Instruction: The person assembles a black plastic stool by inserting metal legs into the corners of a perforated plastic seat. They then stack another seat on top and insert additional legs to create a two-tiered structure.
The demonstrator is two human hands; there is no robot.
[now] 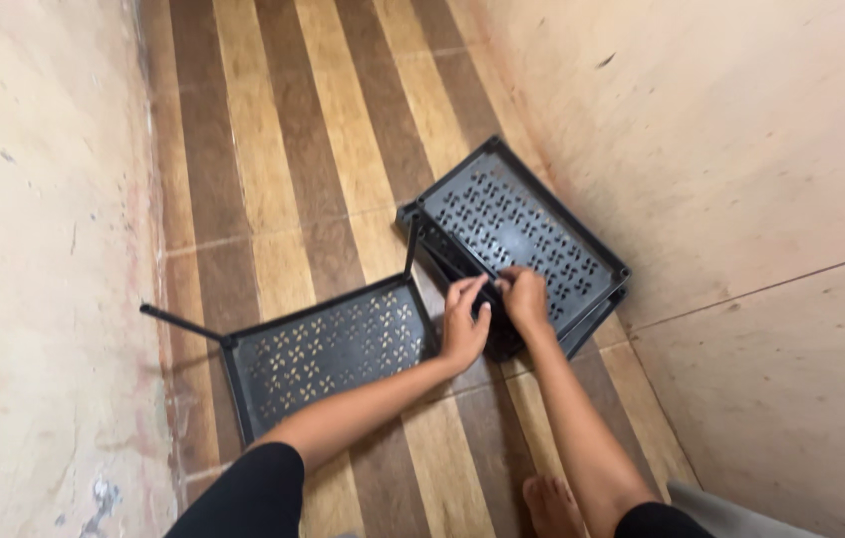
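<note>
Between the two hands, a thin black rod (490, 282) is pinched by the left hand (464, 324) and right hand (525, 299), fingers closed on it. It seems a fitting step: beneath the right hand lies the stacked black shelf (522, 224), beside the left hand another shelf (328, 349); seating the rod squarely likely matters next.

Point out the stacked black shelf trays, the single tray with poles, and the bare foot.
stacked shelf trays (522, 224), head view, perforated top panel
single tray (318, 354), head view, perforated panel
bare foot (549, 503), head view, top

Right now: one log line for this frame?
left hand: on stacked black trays | right hand: on same | single tray: on floor
</note>
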